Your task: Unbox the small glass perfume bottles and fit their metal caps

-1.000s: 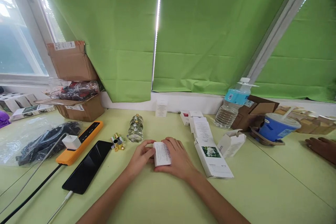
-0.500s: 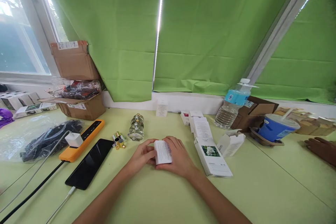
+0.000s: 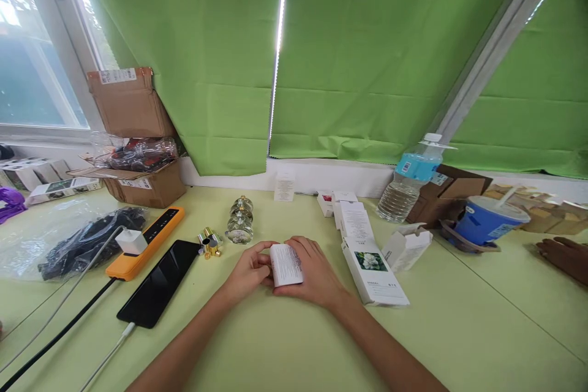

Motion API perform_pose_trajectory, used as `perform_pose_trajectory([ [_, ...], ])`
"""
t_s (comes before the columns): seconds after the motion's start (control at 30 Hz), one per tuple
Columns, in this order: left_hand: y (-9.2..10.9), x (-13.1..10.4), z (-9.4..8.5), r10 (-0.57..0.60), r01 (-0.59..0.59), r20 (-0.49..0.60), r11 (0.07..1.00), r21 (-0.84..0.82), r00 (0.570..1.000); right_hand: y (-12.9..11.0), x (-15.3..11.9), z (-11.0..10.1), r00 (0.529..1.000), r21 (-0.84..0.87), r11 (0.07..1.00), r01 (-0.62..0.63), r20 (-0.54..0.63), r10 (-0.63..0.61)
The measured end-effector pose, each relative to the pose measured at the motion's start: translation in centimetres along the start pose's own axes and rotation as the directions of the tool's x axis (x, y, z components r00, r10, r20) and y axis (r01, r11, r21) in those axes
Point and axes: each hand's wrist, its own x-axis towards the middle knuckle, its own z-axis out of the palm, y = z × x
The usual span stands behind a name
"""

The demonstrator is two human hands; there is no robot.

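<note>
A small white box (image 3: 287,264) with fine printed text is held low over the table between both hands. My right hand (image 3: 313,271) wraps round its right side, thumb along the near edge. My left hand (image 3: 249,269) is closed at its left end, with curled fingers against the box. Beyond my left hand stand glass perfume bottles (image 3: 239,220) in a row, with gold and black caps (image 3: 209,242) beside them. To the right lies a line of white boxes, the nearest a flower-printed box (image 3: 374,272). An opened white box (image 3: 407,249) stands beside it.
On the left are a phone (image 3: 160,282) on a cable, an orange power strip (image 3: 146,245), a bagged black cable (image 3: 92,245) and a cardboard box (image 3: 147,187). On the right are a water bottle (image 3: 408,180), a blue cup (image 3: 487,220) and another person's hand (image 3: 567,257).
Both hands keep their hold on the small white box, which has barely moved. The camera view has shifted slightly.
</note>
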Motion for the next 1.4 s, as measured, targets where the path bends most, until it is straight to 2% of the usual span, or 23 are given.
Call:
perform_pose_trajectory([
  [0.27,1.0,-0.7,0.4,0.022,-0.022,0.008,0.999,0.041,1.000,-0.1,0.0,-0.1,1.000,0.027,1.000,-0.014,-0.003,0.014],
  [0.5,0.8,-0.5,0.4,0.027,-0.027,0.006,0.998,0.063,1.000,-0.2,0.1,0.0,1.000,0.028,1.000,-0.013,0.004,0.012],
  [0.9,1.0,-0.3,0.8,-0.047,0.050,-0.095,0.998,0.033,0.994,-0.1,0.0,0.0,1.000,0.001,1.000,0.017,0.019,-0.017],
  [1.4,1.4,-0.7,0.4,0.008,-0.004,-0.049,0.996,0.087,0.999,0.0,-0.1,0.1,1.000,-0.019,1.000,-0.005,0.030,0.005],
])
